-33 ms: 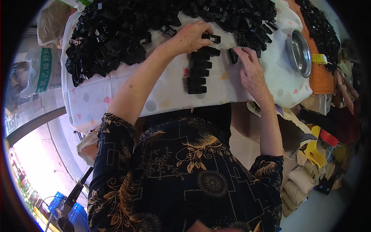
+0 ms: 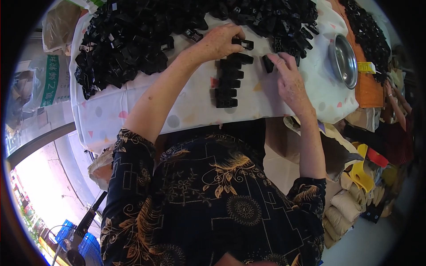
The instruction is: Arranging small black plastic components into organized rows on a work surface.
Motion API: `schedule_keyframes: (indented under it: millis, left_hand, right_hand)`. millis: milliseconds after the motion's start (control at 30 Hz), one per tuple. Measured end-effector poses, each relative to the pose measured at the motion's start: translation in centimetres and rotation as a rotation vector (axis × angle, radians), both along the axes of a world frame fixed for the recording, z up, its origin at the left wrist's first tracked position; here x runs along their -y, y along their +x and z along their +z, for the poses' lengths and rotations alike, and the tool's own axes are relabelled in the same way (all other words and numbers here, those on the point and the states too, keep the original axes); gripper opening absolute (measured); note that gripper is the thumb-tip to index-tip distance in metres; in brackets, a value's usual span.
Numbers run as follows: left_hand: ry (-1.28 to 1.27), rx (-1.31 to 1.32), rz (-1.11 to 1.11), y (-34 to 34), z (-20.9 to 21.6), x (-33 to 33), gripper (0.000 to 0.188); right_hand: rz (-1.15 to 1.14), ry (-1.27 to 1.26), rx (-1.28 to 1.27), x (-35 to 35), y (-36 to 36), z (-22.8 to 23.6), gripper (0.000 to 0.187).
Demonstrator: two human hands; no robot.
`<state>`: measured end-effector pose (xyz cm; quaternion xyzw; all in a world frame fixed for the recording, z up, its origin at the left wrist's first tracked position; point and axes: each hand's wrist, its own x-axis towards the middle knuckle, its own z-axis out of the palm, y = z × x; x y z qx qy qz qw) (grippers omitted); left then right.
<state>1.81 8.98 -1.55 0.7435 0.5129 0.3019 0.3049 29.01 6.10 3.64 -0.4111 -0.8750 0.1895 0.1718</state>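
Note:
A big heap of black plastic clips (image 2: 146, 35) covers the far part of a table with a white dotted cloth (image 2: 186, 111). In front of the heap, a short column of lined-up black clips (image 2: 227, 82) lies on the cloth. My left hand (image 2: 219, 42) reaches to the top of this column and pinches one black clip (image 2: 244, 43) at the heap's edge. My right hand (image 2: 288, 77) lies flat on the cloth to the right, fingers stretched out. Its fingertips touch a single black clip (image 2: 267, 63).
A round metal bowl (image 2: 342, 60) sits on the cloth at the right. Beyond it is an orange surface (image 2: 368, 88) with more black clips (image 2: 368, 26), and another person's hand (image 2: 392, 97). Sacks (image 2: 350, 204) lie on the floor at right; a blue fan (image 2: 84, 244) stands lower left.

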Motion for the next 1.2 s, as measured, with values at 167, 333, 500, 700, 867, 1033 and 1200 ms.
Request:
schedule_keyframes:
  millis: [167,333,500,700,867,1033,1200]
  left_hand:
    - [0.043,0.071,0.009,0.4,-0.4,0.1,0.031]
    - [0.096,0.062,0.037,0.7,-0.6,0.3,0.033]
    - [0.083,0.059,0.046,0.8,-0.4,0.2,0.034]
    - [0.1,0.048,0.044,0.8,-0.1,1.4,0.033]
    - [0.076,-0.028,0.09,1.1,-0.1,1.4,0.034]
    - [0.08,-0.031,0.093,1.0,-0.4,1.1,0.035]
    - [0.09,0.019,0.104,1.2,-0.7,0.9,0.033]
  right_hand:
    - [0.285,0.176,0.219,-3.3,-0.3,2.0,0.046]
    - [0.434,0.081,0.407,-5.6,-0.2,3.3,0.025]
    - [0.317,-0.036,0.261,-5.2,1.1,2.3,0.022]
    - [0.052,-0.005,-0.188,-3.5,-2.6,0.3,0.029]
    - [0.189,0.263,-0.231,-4.7,-6.1,-0.9,0.031]
    - [0.252,0.315,-0.154,-5.4,-6.2,-1.8,0.032]
    - [0.299,0.445,-0.064,-5.5,-5.9,-2.2,0.037]
